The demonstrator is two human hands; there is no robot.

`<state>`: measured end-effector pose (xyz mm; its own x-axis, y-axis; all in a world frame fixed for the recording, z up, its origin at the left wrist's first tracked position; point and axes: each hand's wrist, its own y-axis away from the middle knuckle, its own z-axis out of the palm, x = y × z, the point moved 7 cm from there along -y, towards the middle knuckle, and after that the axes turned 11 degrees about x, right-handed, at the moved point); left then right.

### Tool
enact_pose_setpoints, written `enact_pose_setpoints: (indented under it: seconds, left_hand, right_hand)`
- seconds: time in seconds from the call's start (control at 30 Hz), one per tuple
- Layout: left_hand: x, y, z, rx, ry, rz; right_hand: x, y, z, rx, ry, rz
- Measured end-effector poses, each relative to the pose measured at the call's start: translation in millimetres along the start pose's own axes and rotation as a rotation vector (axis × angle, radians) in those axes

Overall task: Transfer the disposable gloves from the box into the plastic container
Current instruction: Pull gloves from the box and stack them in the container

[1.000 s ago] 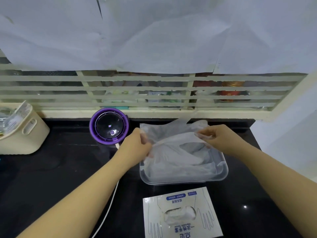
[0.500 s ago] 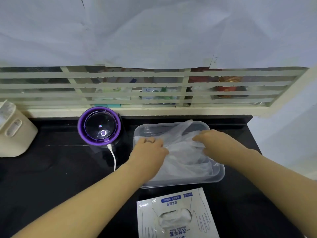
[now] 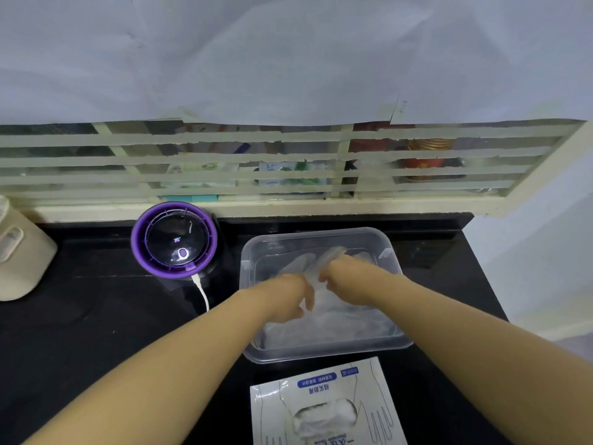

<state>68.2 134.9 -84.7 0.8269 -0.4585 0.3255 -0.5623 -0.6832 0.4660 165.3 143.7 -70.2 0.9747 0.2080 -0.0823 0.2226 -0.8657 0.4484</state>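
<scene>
A clear plastic container (image 3: 394, 252) stands on the black counter, holding several thin translucent gloves (image 3: 346, 319). Both hands are inside it, close together over the pile. My left hand (image 3: 288, 293) is blurred, its fingers bent down onto the plastic. My right hand (image 3: 340, 274) pinches a fold of glove that sticks up toward the container's far side. The white glove box (image 3: 324, 409) lies flat at the near edge, with more gloves showing in its oval opening.
A round purple and black device (image 3: 175, 244) with a white cable (image 3: 202, 292) sits left of the container. A beige basket (image 3: 19, 258) stands at the far left. A taped window frame (image 3: 288, 207) runs behind the counter.
The glove held up and spread over the container has come down into it. My hands have drawn together at the middle of the pile.
</scene>
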Motion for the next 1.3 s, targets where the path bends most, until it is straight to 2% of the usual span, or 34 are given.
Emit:
enact_pose_setpoints:
  seconds: [0.2,0.4,0.6,0.67,0.77,0.8,0.87,0.93,0.97,1.03,1.1,1.2,1.3]
  left_hand:
    - [-12.5,-8.1,4.0,0.017,0.029,-0.134]
    - [-12.2,-11.5,16.9,-0.036,-0.246,-0.095]
    - [-11.3,-5.1,24.5,-0.101,-0.276,-0.045]
    - [-10.8,-3.4,24.9,-0.139,-0.248,-0.029]
    - [-11.9,-0.4,25.0,-0.203,-0.163,-0.069]
    - [-11.7,0.9,23.8,-0.219,-0.156,-0.084]
    - [-9.5,0.8,20.4,-0.229,-0.157,-0.101]
    - [-7.2,-3.3,12.7,-0.152,-0.121,-0.105]
    - [-8.0,-6.3,8.1,-0.092,-0.098,-0.116]
    - [-11.0,-11.0,2.6,0.002,-0.091,-0.134]
    - [-10.6,-11.8,6.3,0.029,-0.185,-0.116]
    - [-12.2,-13.3,21.9,-0.035,-0.392,-0.13]
    - [-16.7,-16.2,30.4,-0.113,-0.494,-0.178]
  right_hand:
    - [2.3,7.3,6.1,-0.067,-0.041,-0.016]
    - [-2.2,6.7,28.0,-0.137,0.223,-0.097]
    - [6.2,14.9,27.3,-0.103,0.327,-0.101]
    - [3.4,17.2,9.7,-0.001,0.312,-0.125]
    - [-15.1,12.6,-15.3,0.289,0.139,-0.238]
    - [-20.9,10.3,-13.6,0.287,0.077,-0.253]
    - [-23.1,4.6,8.5,0.117,0.035,-0.219]
    - [-18.9,2.2,28.0,-0.032,0.054,-0.148]
    - [-16.3,1.8,32.9,-0.053,0.065,-0.123]
    - [-13.4,4.2,37.0,-0.064,0.099,-0.109]
    - [-13.6,7.4,40.6,-0.052,0.195,-0.15]
    - [-13.9,8.9,47.1,-0.034,0.281,-0.198]
    - [-9.5,7.4,49.3,-0.045,0.225,-0.165]
